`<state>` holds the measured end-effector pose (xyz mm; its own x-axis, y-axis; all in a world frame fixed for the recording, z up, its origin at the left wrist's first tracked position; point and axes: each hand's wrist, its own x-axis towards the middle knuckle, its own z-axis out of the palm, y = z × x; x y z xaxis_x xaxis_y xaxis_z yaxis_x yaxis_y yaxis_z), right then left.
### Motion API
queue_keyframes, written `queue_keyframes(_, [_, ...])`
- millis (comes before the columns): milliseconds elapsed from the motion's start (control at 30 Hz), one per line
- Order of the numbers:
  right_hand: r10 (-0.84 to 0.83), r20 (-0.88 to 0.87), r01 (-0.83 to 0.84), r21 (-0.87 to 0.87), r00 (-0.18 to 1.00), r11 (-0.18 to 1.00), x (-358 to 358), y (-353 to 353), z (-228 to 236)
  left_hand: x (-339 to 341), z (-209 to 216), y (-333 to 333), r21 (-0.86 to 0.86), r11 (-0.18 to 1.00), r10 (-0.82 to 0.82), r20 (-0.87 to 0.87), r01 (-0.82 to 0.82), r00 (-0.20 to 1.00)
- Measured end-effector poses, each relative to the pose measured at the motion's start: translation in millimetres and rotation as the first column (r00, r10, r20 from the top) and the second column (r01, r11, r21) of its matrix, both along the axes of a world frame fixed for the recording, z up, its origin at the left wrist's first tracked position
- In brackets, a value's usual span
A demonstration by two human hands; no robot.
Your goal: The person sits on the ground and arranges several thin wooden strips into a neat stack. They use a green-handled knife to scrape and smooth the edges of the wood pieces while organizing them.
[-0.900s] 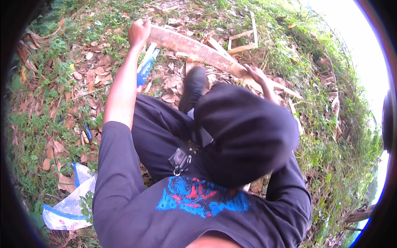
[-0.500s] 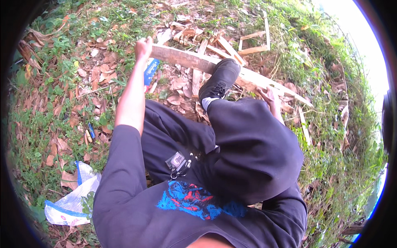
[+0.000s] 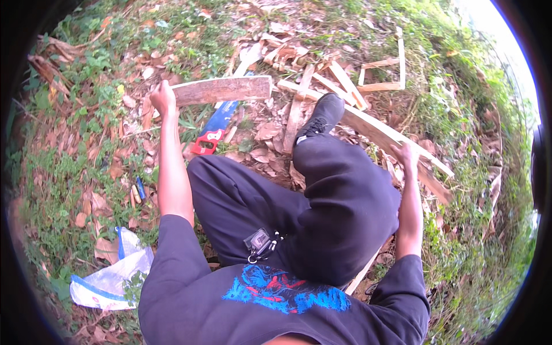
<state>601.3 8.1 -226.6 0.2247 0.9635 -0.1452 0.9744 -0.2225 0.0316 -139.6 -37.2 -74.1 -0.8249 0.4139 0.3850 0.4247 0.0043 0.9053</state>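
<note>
Above fallen leaves (image 3: pixel 267 131), left hand (image 3: pixel 164 99) grips a short board (image 3: pixel 224 91) while right hand (image 3: pixel 407 157) clasps a longer plank (image 3: pixel 372 127)

Short brown board (image 3: pixel 227 91), held crosswise, longer pale-edged board (image 3: pixel 375 127), slanting right.

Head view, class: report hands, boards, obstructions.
Left hand gripping short board. Right hand on longer board. Shoe between hands; saw partly behind short board.

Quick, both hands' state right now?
Left hand: closed, holding the short brown wooden board by its left end.
Right hand: at the long, pale-edged brown wooden board; whether its grip is closed cannot be told.
</note>
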Motion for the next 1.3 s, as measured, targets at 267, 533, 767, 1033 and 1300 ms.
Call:
queue_keyframes(267, [-0.213, 0.055, 0.191, 0.267, 0.975, 0.944, 86.7, -83.3, -8.4, -15.1, -12.9, -14.1, 0.244, 0.968, -0.198, 0.583, 0.063, 0.788])
queue_keyframes(533, [-0.073, -0.087, 0.102, 0.391, 0.994, 0.915, 101.7, -138.8, 62.9, -25.1, 17.2, -29.2, 0.354, 0.905, -0.423, 0.697, 0.236, 0.578])
queue_keyframes(767, [0.224, -0.288, -0.085, 0.426, 0.931, 0.901, 68.2, -120.5, 149.4, -0.6, 47.0, -47.0, 0.382, 0.872, -0.488, 0.660, 0.305, 0.570])
queue_keyframes(1033, [0.450, -0.541, -0.240, 0.415, 0.711, 0.878, -55.4, -94.3, 251.8, 54.9, 42.5, -43.5, 0.387, 0.866, -0.497, 0.736, 0.316, 0.460])
queue_keyframes(1300, [0.256, -0.766, -0.235, 0.140, 0.590, 0.962, -237.2, -5.6, 81.1, 61.7, -71.8, -20.0, 0.513, 0.832, -0.546, 0.826, 0.211, 0.140])
